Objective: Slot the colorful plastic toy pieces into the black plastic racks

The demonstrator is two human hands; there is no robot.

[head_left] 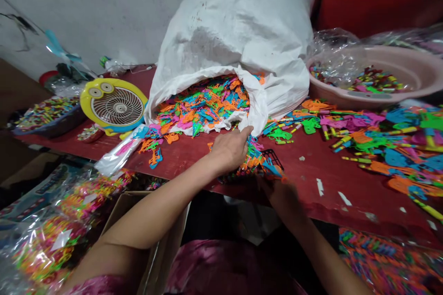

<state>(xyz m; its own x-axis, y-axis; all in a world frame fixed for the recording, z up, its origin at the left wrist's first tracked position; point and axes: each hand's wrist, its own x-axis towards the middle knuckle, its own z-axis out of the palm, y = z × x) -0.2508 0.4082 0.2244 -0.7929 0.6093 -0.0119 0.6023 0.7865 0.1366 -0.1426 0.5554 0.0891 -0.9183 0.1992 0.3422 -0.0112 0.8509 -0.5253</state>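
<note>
My left hand (230,150) reaches over the table to the lower lip of a large white sack (242,27). Its fingers curl down, and whatever they hold is hidden beneath them. Inside the sack's opening lies a heap of small plastic pieces (207,101) in orange, blue, green and pink. A black mesh basket (275,159) with blue and orange pieces sits at the table's front edge, just right of that hand. Close to the basket's near side is my right hand (282,196), smeared by motion, so its fingers cannot be read.
A yellow fan (117,106) stands left of the sack, beside a clear plastic bag (119,152). On the right are a pink basin (375,76), a red tub (380,7) and piled plastic shapes (391,147). An open cardboard box (162,249) is below the red table (311,184).
</note>
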